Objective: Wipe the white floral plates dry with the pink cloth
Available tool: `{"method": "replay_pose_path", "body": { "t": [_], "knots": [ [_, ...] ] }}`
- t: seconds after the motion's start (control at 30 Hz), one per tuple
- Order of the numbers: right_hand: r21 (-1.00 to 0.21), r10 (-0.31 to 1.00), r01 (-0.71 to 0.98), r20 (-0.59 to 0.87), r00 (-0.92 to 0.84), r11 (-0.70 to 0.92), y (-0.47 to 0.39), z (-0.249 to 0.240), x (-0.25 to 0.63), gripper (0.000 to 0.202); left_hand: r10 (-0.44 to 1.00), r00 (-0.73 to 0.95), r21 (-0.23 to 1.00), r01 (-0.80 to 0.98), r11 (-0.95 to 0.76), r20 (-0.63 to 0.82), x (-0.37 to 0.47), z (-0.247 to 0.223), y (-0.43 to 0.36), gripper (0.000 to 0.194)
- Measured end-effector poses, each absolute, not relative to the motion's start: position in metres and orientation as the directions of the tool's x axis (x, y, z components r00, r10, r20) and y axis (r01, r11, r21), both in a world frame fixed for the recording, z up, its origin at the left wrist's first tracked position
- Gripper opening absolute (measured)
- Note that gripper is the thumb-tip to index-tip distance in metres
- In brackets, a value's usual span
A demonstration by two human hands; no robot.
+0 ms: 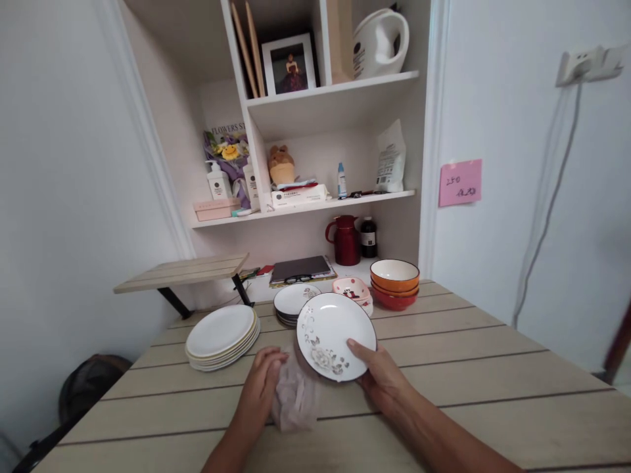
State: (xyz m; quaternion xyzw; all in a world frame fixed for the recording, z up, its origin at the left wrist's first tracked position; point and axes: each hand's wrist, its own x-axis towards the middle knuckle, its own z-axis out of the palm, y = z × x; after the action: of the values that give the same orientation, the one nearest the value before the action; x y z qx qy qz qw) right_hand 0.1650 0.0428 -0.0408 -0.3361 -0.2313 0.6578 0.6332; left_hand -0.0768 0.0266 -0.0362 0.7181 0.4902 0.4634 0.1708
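Observation:
A white plate with a grey flower pattern and dark rim [336,336] is tilted up above the table, held at its lower right edge by my right hand [382,374], the thumb on its face. To its left, my left hand [265,378] has its fingers closed on a thin translucent wrap [296,397], which hangs beside and below the plate. Behind the held plate is a short stack of similar flowered plates [292,299]. White plates [221,334] are stacked at the left. Orange and red bowls [395,276] and small pink bowls [351,288] sit at the back right.
The slatted wooden table [473,394] bears a small raised shelf [185,272] at back left. Glasses lie on a dark laptop-like item [302,269] at the back, near a red jug [346,242] and dark bottle [368,238]. White shelving [340,202] rises behind.

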Motion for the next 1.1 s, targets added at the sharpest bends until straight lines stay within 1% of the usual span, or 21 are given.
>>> {"method": "replay_pose_path", "body": {
  "t": [0.07,0.13,0.23,0.33,0.43,0.63,0.8,0.9,1.1],
  "knots": [
    [-0.730,0.988,-0.678,-0.149,0.029,-0.090,0.041,-0.039,0.163,0.084,0.855,0.040,0.709,0.539,-0.454,0.517,-0.078,-0.036,0.027,0.042],
    [-0.730,0.991,-0.679,-0.131,0.025,-0.079,0.038,-0.038,0.161,0.084,0.850,0.037,0.713,0.527,-0.463,0.525,-0.077,-0.034,0.025,0.043],
    [-0.717,0.996,-0.694,-0.084,-0.011,-0.068,0.031,-0.037,0.158,0.083,0.848,0.111,0.702,0.510,-0.497,0.519,-0.073,-0.028,0.019,0.042],
    [-0.709,0.998,-0.702,-0.039,-0.054,-0.066,0.024,-0.037,0.154,0.082,0.832,0.198,0.654,0.536,-0.534,0.517,-0.068,-0.023,0.014,0.040],
    [-0.717,0.996,-0.693,-0.018,-0.087,-0.074,0.018,-0.035,0.150,0.082,0.825,0.228,0.620,0.566,-0.544,0.516,-0.065,-0.022,0.012,0.039],
    [-0.731,0.990,-0.676,0.003,-0.141,-0.094,0.015,-0.034,0.148,0.074,0.834,0.194,0.664,0.524,-0.533,0.517,-0.064,-0.025,0.010,0.035],
    [-0.744,0.985,-0.658,-0.003,-0.174,-0.118,0.014,-0.031,0.150,0.066,0.841,0.185,0.691,0.495,-0.526,0.508,-0.063,-0.025,0.008,0.036],
    [-0.759,0.975,-0.637,0.015,-0.223,-0.135,0.013,-0.029,0.152,0.063,0.844,0.194,0.714,0.458,-0.529,0.500,-0.063,-0.026,0.009,0.034],
    [-0.780,0.929,-0.588,0.024,-0.368,-0.213,0.014,-0.031,0.159,0.059,0.846,0.196,0.724,0.443,-0.528,0.497,-0.065,-0.033,0.012,0.039]
  ]
}}
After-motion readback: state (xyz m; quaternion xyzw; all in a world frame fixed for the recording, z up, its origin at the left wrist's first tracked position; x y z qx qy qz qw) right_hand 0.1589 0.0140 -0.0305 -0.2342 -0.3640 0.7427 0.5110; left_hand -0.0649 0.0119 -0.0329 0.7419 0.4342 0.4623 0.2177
